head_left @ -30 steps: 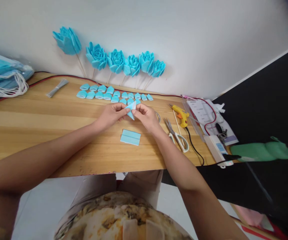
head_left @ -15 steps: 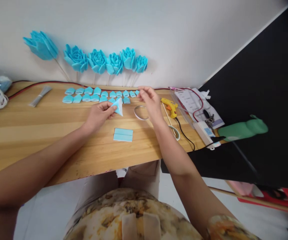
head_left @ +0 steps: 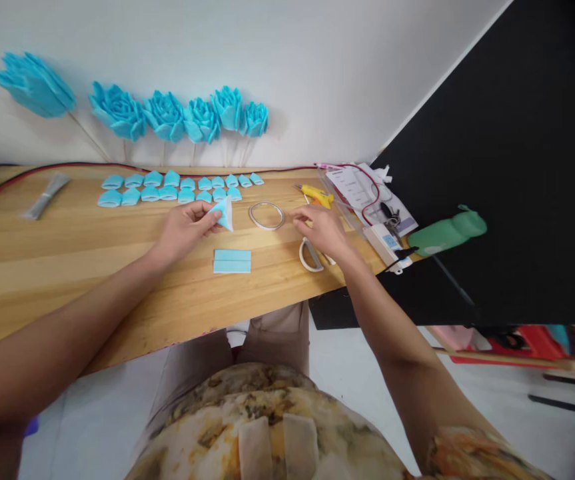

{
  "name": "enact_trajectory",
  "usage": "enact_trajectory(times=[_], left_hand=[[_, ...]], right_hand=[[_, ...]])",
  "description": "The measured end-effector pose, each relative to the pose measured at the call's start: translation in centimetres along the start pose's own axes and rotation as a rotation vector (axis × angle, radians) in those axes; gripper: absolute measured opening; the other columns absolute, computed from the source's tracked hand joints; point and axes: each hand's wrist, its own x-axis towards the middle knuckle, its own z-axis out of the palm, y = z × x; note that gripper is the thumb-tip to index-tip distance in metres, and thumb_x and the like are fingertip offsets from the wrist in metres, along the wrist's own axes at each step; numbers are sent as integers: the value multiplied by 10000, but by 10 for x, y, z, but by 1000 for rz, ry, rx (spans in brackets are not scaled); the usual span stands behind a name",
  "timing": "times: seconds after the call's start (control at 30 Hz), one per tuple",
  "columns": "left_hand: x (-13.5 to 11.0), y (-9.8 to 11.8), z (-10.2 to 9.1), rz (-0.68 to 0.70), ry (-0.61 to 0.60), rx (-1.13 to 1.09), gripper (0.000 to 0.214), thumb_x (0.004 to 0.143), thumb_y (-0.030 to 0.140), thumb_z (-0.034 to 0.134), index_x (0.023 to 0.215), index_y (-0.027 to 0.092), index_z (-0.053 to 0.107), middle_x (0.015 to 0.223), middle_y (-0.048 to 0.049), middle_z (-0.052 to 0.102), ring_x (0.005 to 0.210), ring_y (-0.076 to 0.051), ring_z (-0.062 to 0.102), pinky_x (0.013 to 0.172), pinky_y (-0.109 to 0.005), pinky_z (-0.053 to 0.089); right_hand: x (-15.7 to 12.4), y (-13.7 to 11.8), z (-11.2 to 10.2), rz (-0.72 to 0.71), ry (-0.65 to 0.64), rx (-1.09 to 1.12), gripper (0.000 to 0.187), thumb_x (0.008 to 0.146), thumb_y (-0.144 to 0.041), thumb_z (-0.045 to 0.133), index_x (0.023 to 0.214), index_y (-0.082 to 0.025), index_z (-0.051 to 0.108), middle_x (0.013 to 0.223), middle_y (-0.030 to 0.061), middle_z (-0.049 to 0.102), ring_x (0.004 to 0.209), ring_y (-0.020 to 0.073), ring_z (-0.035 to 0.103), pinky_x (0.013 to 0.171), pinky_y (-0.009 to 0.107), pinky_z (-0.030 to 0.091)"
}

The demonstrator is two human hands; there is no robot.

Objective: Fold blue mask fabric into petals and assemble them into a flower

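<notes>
My left hand (head_left: pixel 182 230) pinches a small folded blue piece (head_left: pixel 224 215), pale along its right edge, above the wooden table. On the table just in front of me lies a flat blue strip (head_left: pixel 232 261) with a crease along its middle. My right hand (head_left: pixel 322 230) hovers to the right of a thin silvery ring (head_left: pixel 266 217), fingers loosely bent and apart, with nothing visible in them. Just below that hand is a roll of white tape (head_left: pixel 310 255). Partly behind it sits a yellow glue gun (head_left: pixel 317 195).
Two rows of folded blue petals (head_left: pixel 150 193) lie toward the back. Blue flowers on stems (head_left: pixel 164 117) lean along the wall. At right are papers (head_left: pixel 357 190), a white power strip (head_left: pixel 387 247) and a green bottle (head_left: pixel 447 233). A bundle of thin sticks (head_left: pixel 47 195) lies left.
My right hand has moved right, from beside the petals and ring to over the tape and glue gun. My left hand still holds the folded piece. The view has turned right.
</notes>
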Motion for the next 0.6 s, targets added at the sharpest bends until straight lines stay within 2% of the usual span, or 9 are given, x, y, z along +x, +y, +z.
enact_trajectory(times=[0.1,0.2,0.3,0.4,0.43,0.5,0.6], left_hand=[[-1,-1,0,23,-27,65,224,785,424,695,731,211,653,653,-10,674,576,-146,581,586,-270,485],[-2,1,1,148,-63,123,255,802,460,685,742,213,662,745,-33,718,675,-180,651,656,-307,528],[-7,7,3,366,-125,190,281,840,451,663,712,201,657,1078,-86,756,985,-243,703,863,-386,548],[-11,10,5,568,-238,286,218,874,351,648,734,187,679,1338,-108,669,1233,-273,625,1038,-445,475],[-12,9,5,629,-278,313,187,881,320,639,765,185,694,1334,-116,672,1228,-267,630,1035,-437,477],[-12,5,6,732,-306,350,148,892,284,624,838,182,717,1198,-129,735,1095,-241,691,940,-386,523],[-10,1,6,835,-260,404,143,894,279,623,891,182,727,956,-107,773,881,-210,715,796,-330,538]], right_hand=[[-1,-1,13,-86,-98,-81,271,911,-185,595,1157,-191,710,1157,103,723,1096,264,622,941,394,463],[9,-10,23,-146,-197,-138,180,907,-214,636,1058,-184,731,1182,107,711,1135,271,583,968,391,433],[15,-25,23,-170,-260,-115,131,936,-217,597,964,-188,721,1060,79,737,1010,237,619,858,339,428],[14,-41,12,-223,-265,3,173,972,-227,532,1022,-195,694,983,47,745,889,187,644,760,284,399],[12,-45,8,-242,-257,44,180,976,-233,520,1032,-195,688,971,41,745,867,173,644,748,272,394],[9,-53,0,-267,-243,113,179,972,-243,524,1032,-187,684,954,40,744,839,155,645,746,259,398],[6,-62,-7,-282,-229,175,154,929,-237,574,999,-167,692,931,47,744,817,148,654,763,257,425]])
